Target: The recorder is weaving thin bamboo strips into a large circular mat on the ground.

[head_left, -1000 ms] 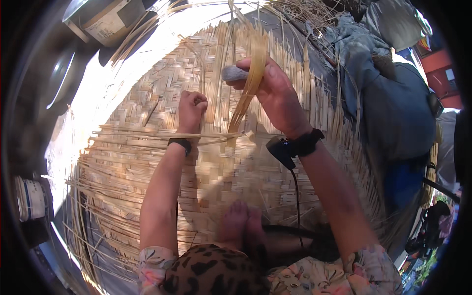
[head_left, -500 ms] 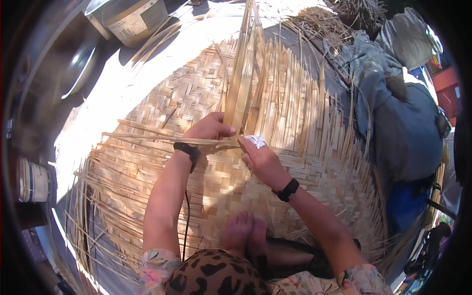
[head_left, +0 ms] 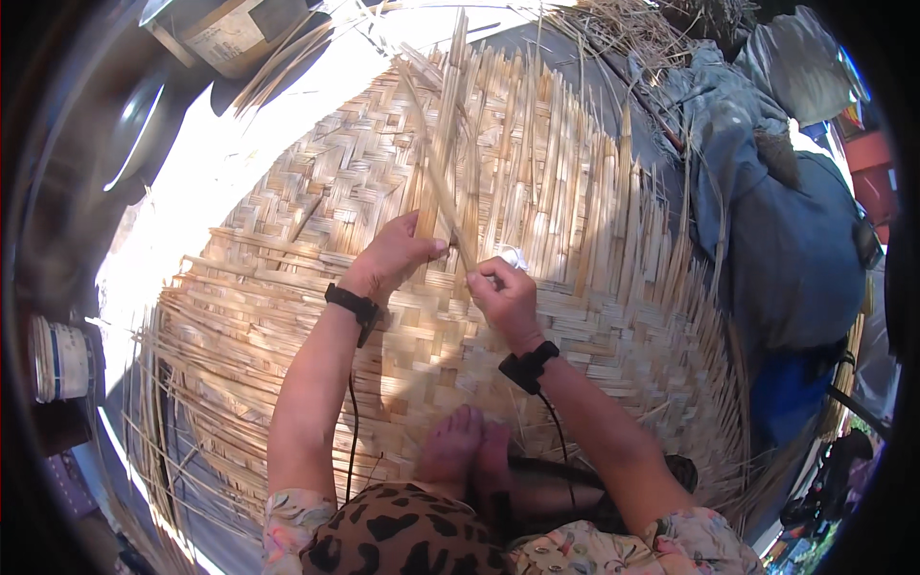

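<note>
A large woven mat of flat split-cane strips (head_left: 431, 359) spreads under both hands, its loose ends fanning out at the far and left sides. My left hand (head_left: 395, 254) is closed, thumb against fingers, on a few upright strips (head_left: 425, 206) near the mat's middle. Just to its right, my right hand (head_left: 508, 302) pinches the near end of a single cane strip (head_left: 443, 196), which slants away to the far left across the others. Something white (head_left: 515, 257), like a cloth wrap, shows behind the right hand's fingers. Each wrist wears a black band.
My bare feet (head_left: 455, 441) rest on the mat's near part. Grey-blue cloth-covered bundles (head_left: 795, 240) lie along the right. A bucket (head_left: 225, 34) stands at the far left, a white tub (head_left: 62, 359) at the left. Loose straw (head_left: 623, 34) is heaped at the far side.
The right hand has lifted a strip's end and swung the strip slantwise. Sideways strips by the left hand now lie down on the mat. The broad upright bundle between the hands has thinned.
</note>
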Action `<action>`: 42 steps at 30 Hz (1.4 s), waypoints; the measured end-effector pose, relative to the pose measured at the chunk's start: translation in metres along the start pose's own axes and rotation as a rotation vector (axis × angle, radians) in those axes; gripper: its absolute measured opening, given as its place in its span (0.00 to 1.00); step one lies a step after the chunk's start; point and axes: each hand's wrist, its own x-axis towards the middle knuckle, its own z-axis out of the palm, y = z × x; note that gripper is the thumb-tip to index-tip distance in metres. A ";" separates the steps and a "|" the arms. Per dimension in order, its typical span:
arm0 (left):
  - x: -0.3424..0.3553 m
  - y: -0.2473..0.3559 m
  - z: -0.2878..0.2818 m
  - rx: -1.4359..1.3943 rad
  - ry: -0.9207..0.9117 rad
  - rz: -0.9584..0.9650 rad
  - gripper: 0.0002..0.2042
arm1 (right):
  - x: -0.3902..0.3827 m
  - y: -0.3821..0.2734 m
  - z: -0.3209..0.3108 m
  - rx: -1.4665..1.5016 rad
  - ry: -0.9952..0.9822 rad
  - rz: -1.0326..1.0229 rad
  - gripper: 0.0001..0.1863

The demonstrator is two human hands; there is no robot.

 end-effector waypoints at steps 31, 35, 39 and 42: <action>-0.043 -0.092 0.059 1.400 0.466 0.885 0.33 | -0.137 -0.050 -0.029 -0.831 -0.336 -0.245 0.11; -0.023 -0.118 0.087 1.629 0.217 0.681 0.41 | -0.290 -0.090 -0.119 -0.701 -0.474 -0.100 0.08; -0.027 -0.128 0.088 1.850 0.259 0.613 0.45 | -0.412 -0.129 -0.190 -0.823 -0.447 0.220 0.11; -0.035 -0.123 0.092 1.942 0.241 0.482 0.45 | -0.473 -0.152 -0.226 -0.782 -0.304 0.388 0.12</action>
